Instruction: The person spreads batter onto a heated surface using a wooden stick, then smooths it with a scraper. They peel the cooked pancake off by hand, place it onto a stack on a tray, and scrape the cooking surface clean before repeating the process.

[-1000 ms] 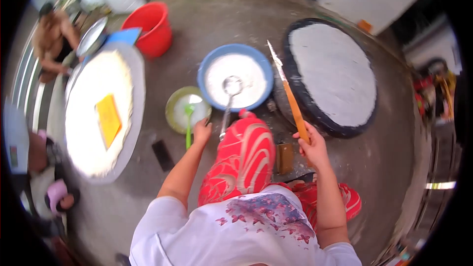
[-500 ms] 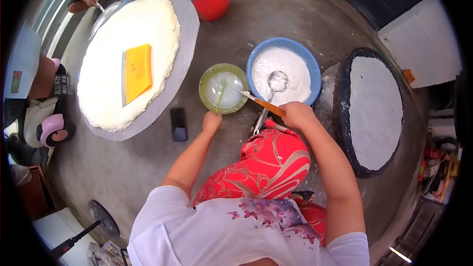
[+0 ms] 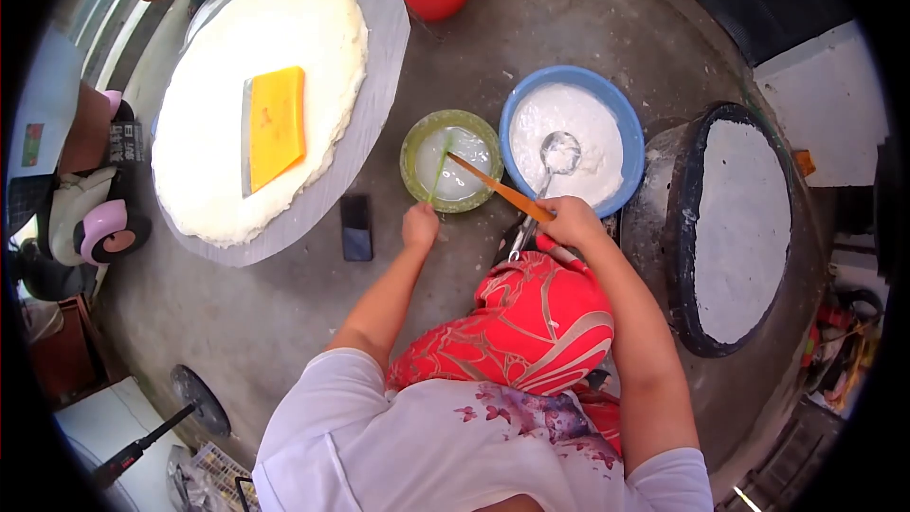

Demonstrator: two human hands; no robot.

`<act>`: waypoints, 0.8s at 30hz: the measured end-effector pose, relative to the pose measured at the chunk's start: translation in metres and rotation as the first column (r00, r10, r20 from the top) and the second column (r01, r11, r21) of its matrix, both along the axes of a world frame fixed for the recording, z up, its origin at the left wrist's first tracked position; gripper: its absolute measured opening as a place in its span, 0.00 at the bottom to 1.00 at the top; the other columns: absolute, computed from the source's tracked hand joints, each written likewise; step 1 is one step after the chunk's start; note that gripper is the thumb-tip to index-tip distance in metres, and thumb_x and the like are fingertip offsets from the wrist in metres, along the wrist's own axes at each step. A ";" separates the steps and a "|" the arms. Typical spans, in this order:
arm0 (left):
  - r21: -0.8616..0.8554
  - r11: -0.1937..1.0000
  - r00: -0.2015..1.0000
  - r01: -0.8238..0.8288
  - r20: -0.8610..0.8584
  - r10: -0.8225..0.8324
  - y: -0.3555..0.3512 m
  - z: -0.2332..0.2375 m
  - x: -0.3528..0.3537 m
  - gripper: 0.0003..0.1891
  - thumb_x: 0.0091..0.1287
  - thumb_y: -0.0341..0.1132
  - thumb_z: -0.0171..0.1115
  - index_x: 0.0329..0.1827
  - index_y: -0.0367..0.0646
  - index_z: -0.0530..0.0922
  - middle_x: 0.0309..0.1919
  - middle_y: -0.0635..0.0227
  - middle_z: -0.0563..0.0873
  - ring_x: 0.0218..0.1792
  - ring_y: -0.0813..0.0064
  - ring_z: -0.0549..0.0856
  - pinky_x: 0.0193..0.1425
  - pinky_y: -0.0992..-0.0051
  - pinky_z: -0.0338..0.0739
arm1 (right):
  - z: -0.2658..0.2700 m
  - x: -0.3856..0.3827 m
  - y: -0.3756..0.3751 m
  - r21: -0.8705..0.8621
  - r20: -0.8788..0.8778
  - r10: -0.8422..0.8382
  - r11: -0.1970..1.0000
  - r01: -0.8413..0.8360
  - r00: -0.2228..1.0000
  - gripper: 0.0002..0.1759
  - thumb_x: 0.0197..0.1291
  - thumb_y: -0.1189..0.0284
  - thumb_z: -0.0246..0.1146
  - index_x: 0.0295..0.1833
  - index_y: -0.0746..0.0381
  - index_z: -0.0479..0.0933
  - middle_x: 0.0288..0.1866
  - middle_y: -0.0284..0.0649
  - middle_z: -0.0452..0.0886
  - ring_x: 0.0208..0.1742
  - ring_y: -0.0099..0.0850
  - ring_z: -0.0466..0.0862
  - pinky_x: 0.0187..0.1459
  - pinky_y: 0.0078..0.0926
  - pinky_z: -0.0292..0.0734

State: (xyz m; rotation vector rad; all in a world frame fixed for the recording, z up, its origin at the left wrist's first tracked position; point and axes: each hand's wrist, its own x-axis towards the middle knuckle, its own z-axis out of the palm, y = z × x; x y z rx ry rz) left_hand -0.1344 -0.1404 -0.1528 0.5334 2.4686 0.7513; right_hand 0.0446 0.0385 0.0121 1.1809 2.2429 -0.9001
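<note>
While the left hand (image 3: pixel 421 226) grips a green utensil (image 3: pixel 438 174), the right hand (image 3: pixel 573 224) clasps a tan stick (image 3: pixel 518 198) over a bowl (image 3: pixel 409 166).

a grey floor (image 3: pixel 303 332), concrete by its look, spreads across the room, scuffed and flecked with pale specks. at the upper right a white wall (image 3: pixel 825 100) stands beside a dark panel (image 3: pixel 725 5). pale stripes (image 3: pixel 116 2), like step edges, run along the upper left. at the lower left a pole (image 3: pixel 152 438) joins a round dark base (image 3: pixel 201 401), near a white box (image 3: pixel 123 420) and a crate (image 3: pixel 220 472). clutter (image 3: pixel 844 341) crowds the right side. the light is bright and soft, with a glowing strip (image 3: pixel 746 499) at the lower right.
</note>
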 end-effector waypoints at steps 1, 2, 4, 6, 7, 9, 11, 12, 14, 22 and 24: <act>-0.003 1.000 1.000 -0.011 -0.012 0.011 0.000 0.000 -0.002 0.11 0.61 0.37 0.51 0.35 0.40 0.78 0.31 0.48 0.80 0.37 0.47 0.78 0.41 0.57 0.72 | -0.001 0.001 0.000 0.058 -0.046 0.061 0.997 -0.058 0.997 0.22 0.45 0.71 0.59 0.51 0.51 0.76 0.43 0.46 0.79 0.45 0.39 0.79 0.48 0.33 0.73; -0.003 1.000 0.999 -0.021 -0.026 0.021 0.002 0.001 -0.004 0.11 0.61 0.37 0.51 0.35 0.40 0.78 0.30 0.48 0.80 0.37 0.47 0.78 0.41 0.57 0.72 | -0.002 0.002 -0.001 0.059 -0.046 0.062 0.997 -0.059 0.997 0.22 0.45 0.71 0.59 0.51 0.51 0.76 0.43 0.46 0.79 0.45 0.39 0.79 0.48 0.33 0.73; 0.094 0.995 0.999 0.024 -0.034 -0.021 -0.008 0.017 0.012 0.11 0.61 0.37 0.51 0.35 0.40 0.78 0.30 0.48 0.80 0.36 0.48 0.78 0.40 0.57 0.72 | -0.003 0.002 -0.001 0.247 -0.005 0.275 0.932 -0.266 0.961 0.20 0.47 0.72 0.58 0.49 0.50 0.77 0.36 0.49 0.78 0.41 0.42 0.79 0.43 0.35 0.74; 0.182 0.981 0.997 0.072 -0.043 -0.065 -0.013 0.029 0.026 0.11 0.61 0.37 0.52 0.35 0.40 0.79 0.29 0.49 0.80 0.36 0.48 0.79 0.40 0.57 0.73 | -0.018 0.004 -0.003 0.365 -0.049 0.319 0.888 -0.281 0.946 0.18 0.48 0.72 0.57 0.48 0.49 0.77 0.34 0.48 0.75 0.39 0.42 0.79 0.41 0.36 0.74; 0.165 0.983 0.997 0.082 -0.023 -0.079 -0.013 0.032 0.032 0.11 0.61 0.38 0.52 0.34 0.41 0.79 0.29 0.49 0.80 0.35 0.48 0.79 0.40 0.56 0.73 | -0.026 0.004 -0.006 0.474 -0.087 0.367 0.833 -0.286 0.926 0.17 0.49 0.72 0.56 0.47 0.49 0.77 0.31 0.47 0.73 0.37 0.42 0.78 0.39 0.36 0.74; 0.072 0.992 0.995 0.101 -0.004 -0.101 -0.015 0.020 0.025 0.11 0.61 0.39 0.52 0.35 0.43 0.79 0.29 0.50 0.80 0.35 0.48 0.79 0.39 0.56 0.73 | -0.025 0.006 -0.010 0.453 -0.097 0.328 0.855 -0.252 0.940 0.17 0.50 0.73 0.55 0.47 0.48 0.77 0.32 0.46 0.72 0.37 0.42 0.78 0.38 0.36 0.74; 0.015 0.997 0.997 0.074 -0.033 -0.074 -0.009 0.003 0.006 0.10 0.60 0.39 0.52 0.35 0.43 0.79 0.29 0.51 0.80 0.35 0.49 0.79 0.39 0.57 0.73 | -0.016 0.009 -0.008 0.443 -0.100 0.289 0.870 -0.217 0.952 0.17 0.51 0.73 0.54 0.47 0.48 0.77 0.33 0.45 0.72 0.37 0.42 0.77 0.37 0.37 0.74; -0.041 0.998 0.997 0.051 -0.058 -0.054 -0.007 -0.002 0.000 0.10 0.60 0.39 0.52 0.35 0.44 0.79 0.30 0.51 0.81 0.35 0.49 0.79 0.39 0.57 0.73 | -0.008 0.013 -0.007 0.414 -0.080 0.246 0.890 -0.192 0.966 0.17 0.51 0.72 0.55 0.47 0.47 0.77 0.33 0.45 0.72 0.36 0.42 0.78 0.36 0.37 0.74; -0.075 0.997 0.997 0.036 -0.061 -0.040 -0.007 0.000 -0.009 0.10 0.60 0.40 0.52 0.36 0.45 0.79 0.30 0.52 0.81 0.35 0.50 0.80 0.39 0.58 0.74 | 0.009 0.021 -0.005 0.390 -0.056 0.203 0.906 -0.166 0.978 0.17 0.51 0.71 0.55 0.47 0.47 0.77 0.32 0.45 0.72 0.36 0.42 0.78 0.35 0.38 0.74; -0.185 0.973 0.956 0.137 -0.232 -0.178 -0.014 0.045 -0.004 0.09 0.57 0.39 0.56 0.37 0.48 0.79 0.31 0.57 0.81 0.34 0.54 0.80 0.36 0.60 0.74 | 0.008 0.027 -0.003 0.159 -0.108 0.164 0.977 -0.146 0.981 0.21 0.50 0.70 0.56 0.53 0.48 0.74 0.33 0.49 0.79 0.38 0.44 0.79 0.38 0.40 0.73; -0.101 0.976 0.922 0.192 -0.322 -0.215 -0.025 0.050 0.000 0.11 0.55 0.38 0.58 0.39 0.46 0.79 0.30 0.58 0.81 0.33 0.55 0.80 0.35 0.60 0.74 | 0.005 0.013 -0.001 0.177 -0.080 0.133 0.977 -0.117 0.988 0.22 0.50 0.71 0.57 0.53 0.49 0.74 0.36 0.48 0.79 0.39 0.45 0.79 0.40 0.40 0.73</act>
